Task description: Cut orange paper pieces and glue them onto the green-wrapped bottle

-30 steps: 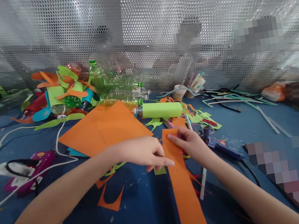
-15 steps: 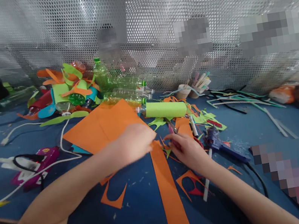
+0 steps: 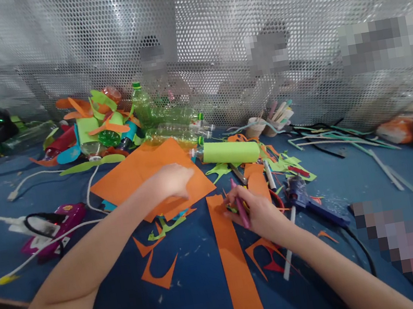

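Observation:
My right hand [image 3: 259, 211] is closed round a pink-purple pen [image 3: 241, 205], held upright just right of the top end of a long orange paper strip [image 3: 237, 270]. The strip lies lengthwise towards the table's front edge. Over the large orange paper sheet [image 3: 126, 173] is my left hand [image 3: 173, 181], back upward. Its fingers are hidden and slightly blurred, so whether they grip the sheet is unclear. A pair of scissors [image 3: 238, 174] lies beyond my right hand, partly among paper scraps.
A bottle wrapped in lime paper [image 3: 230, 151] lies behind the scraps. To the right rests a blue glue gun [image 3: 316, 205] with its cable. Bottles with paper blades [image 3: 87, 129] stand back left, near a purple power strip [image 3: 62, 226]. A perforated metal screen [image 3: 210, 32] closes the back.
My right hand has picked up the pen, which lay among the scraps. My left hand has drawn back to the left over the orange sheet, away from the strip's end.

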### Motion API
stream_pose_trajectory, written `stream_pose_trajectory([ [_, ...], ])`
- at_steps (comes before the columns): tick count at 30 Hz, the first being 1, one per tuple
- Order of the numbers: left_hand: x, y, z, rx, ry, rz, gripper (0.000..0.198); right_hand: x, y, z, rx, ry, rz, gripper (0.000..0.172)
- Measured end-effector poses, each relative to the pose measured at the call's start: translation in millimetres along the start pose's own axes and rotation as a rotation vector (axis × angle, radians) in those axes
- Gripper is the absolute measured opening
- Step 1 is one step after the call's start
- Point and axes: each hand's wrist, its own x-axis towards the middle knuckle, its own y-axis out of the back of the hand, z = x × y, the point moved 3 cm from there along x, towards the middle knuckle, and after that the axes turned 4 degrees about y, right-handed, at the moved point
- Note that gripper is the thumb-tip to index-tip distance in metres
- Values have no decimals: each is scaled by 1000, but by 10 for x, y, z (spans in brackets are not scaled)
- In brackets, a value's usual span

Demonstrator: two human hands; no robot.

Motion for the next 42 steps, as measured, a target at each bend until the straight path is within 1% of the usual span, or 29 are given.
stream_pose_trajectory([
  [2,0,-18,19,-39,-61,-29,58,-7,-44,-23,-34,79,-67,22],
  [3,4,-32,38,-45,-88,-17,64,-10,-58,-39,-60,108,-95,24],
  [5,23,-65,65,-12,-101,47,70,-14,-66,-62,-126,134,-122,26],
  [7,49,-99,64,38,-84,87,70,-15,-56,-61,-189,125,-115,23],
  [10,73,-106,0,55,-68,57,61,-18,-32,-19,-250,83,-84,20],
  [12,68,-74,-62,27,-67,6,51,-23,-24,3,-275,70,-72,19],
  [15,39,-13,-129,-44,-93,-77,37,-29,-21,-4,-273,76,-63,24],
  [17,17,26,-141,-67,-110,-77,34,-31,-18,-29,-262,85,-50,29],
  [19,-8,58,-114,-63,-137,-61,36,-29,-16,-53,-252,98,-32,30],
  [20,-25,69,-82,-60,-163,-66,35,-27,-17,-59,-251,104,-28,29],
  [23,-91,98,65,-64,-274,-112,20,-17,-35,-47,-273,125,-49,20],
  [24,-112,101,107,-56,-283,-136,22,-14,-43,-35,-288,130,-64,18],
  [27,-142,82,156,-7,-205,-186,39,-12,-55,5,-327,126,-80,16],
  [29,-139,46,143,2,-138,-185,54,-14,-55,19,-338,114,-76,17],
  [31,-131,-2,129,-6,-98,-176,63,-17,-55,18,-336,104,-74,16],
  [33,-136,-51,145,16,-96,-177,65,-17,-57,6,-331,97,-72,15],
  [37,-181,-90,257,118,-122,-158,62,-11,-56,-21,-326,90,-42,15],
  [42,-206,-126,297,183,-44,-115,64,-4,-46,-48,-298,103,38,19],
])
